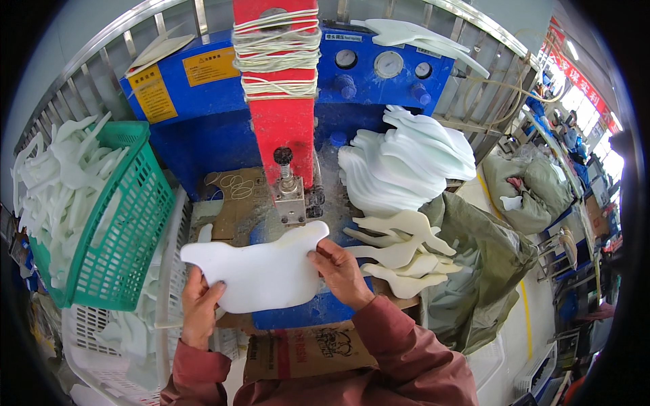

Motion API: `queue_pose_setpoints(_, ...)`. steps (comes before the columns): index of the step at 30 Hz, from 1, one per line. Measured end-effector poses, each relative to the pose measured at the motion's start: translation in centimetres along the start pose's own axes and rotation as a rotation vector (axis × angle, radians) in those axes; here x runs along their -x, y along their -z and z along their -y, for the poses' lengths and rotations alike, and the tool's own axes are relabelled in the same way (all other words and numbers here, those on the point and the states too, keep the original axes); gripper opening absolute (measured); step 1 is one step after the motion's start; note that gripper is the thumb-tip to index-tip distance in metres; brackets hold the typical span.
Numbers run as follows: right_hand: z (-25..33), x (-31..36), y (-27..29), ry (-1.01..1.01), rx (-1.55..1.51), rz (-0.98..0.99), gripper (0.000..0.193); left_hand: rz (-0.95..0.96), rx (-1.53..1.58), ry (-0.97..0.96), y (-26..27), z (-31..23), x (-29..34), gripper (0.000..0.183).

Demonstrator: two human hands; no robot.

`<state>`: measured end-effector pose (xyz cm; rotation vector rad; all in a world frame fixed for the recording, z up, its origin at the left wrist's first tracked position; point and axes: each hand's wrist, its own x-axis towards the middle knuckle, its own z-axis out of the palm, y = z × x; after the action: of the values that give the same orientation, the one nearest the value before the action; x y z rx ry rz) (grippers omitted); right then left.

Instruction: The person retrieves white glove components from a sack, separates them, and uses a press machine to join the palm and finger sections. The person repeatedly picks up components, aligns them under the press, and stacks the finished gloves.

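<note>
Both my hands hold up a white foam sheet [264,274] with a curved, cut outline. My left hand [199,304] pinches its lower left edge between thumb and fingers. At the right edge my right hand [340,274] grips it the same way. The sheet is just in front of a metal machine head with a black knob [291,196], at the end of a red arm [276,122] wound with pale cord. Beneath the sheet lies a blue work surface [284,319], mostly hidden. Cream foam pieces [399,254] lie right of my right hand.
A tall stack of white foam sheets [406,159] stands behind right. At left, a green basket [112,237] of foam pieces rests above a white basket [84,331]. An olive sack [487,271] is at right. The blue machine housing [203,135] with gauges spans the back.
</note>
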<state>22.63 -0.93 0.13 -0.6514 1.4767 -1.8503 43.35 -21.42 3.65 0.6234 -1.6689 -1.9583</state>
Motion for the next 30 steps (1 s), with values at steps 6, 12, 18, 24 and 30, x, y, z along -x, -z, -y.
queue_pose_setpoints(6, 0.4, -0.2, -1.7, -0.025, 0.054, 0.061, 0.024, -0.080, -0.008, -0.024, 1.4, -0.1, 1.8, 0.061)
queue_pose_setpoints(12, 0.9, -0.4, -2.2, -0.008, 0.082, 0.062, 0.024, -0.097, 0.026, -0.042, 1.5, -0.3, 1.9, 0.058)
queue_pose_setpoints(18, 0.9, -0.4, -1.2, 0.018, 0.064, 0.013, 0.024, -0.054, 0.002, -0.017, 1.0, -0.2, 1.0, 0.058)
queue_pose_setpoints(24, 1.5, -0.4, 0.3, 0.054, -0.037, -0.072, 0.024, 0.032, 0.048, -0.036, -1.0, -0.4, -0.8, 0.054)
queue_pose_setpoints(30, 2.4, -0.2, 2.0, 0.033, 0.028, -0.121, 0.023, 0.079, 0.053, 0.020, -2.4, -0.8, -2.2, 0.053)
